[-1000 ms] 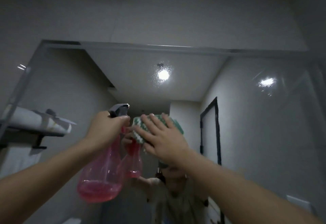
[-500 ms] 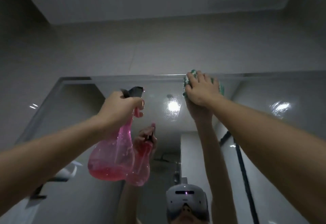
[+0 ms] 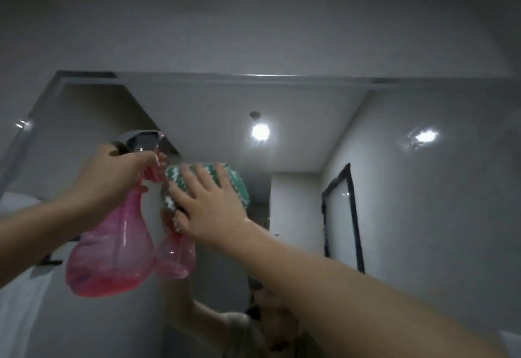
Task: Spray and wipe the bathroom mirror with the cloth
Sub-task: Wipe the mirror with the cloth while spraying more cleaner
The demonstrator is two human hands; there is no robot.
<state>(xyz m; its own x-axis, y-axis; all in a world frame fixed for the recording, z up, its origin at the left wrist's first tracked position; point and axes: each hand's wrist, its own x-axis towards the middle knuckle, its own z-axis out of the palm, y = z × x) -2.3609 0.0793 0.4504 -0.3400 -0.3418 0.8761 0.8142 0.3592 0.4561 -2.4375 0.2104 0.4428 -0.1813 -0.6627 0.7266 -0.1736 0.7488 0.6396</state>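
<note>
Left hand (image 3: 107, 180) grips spray bottle (image 3: 112, 247), upright, nozzle toward mirror (image 3: 310, 143).

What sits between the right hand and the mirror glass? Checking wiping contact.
The green-and-white cloth, pressed flat under the right hand against the mirror, in the head view.

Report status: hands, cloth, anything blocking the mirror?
Left hand grips pink spray bottle. Right hand flat, pressing green cloth on mirror. Nothing in the way.

Cloth (image 3: 234, 183) mostly hidden under the right hand (image 3: 214, 211) — frame motion-blurred.
</note>
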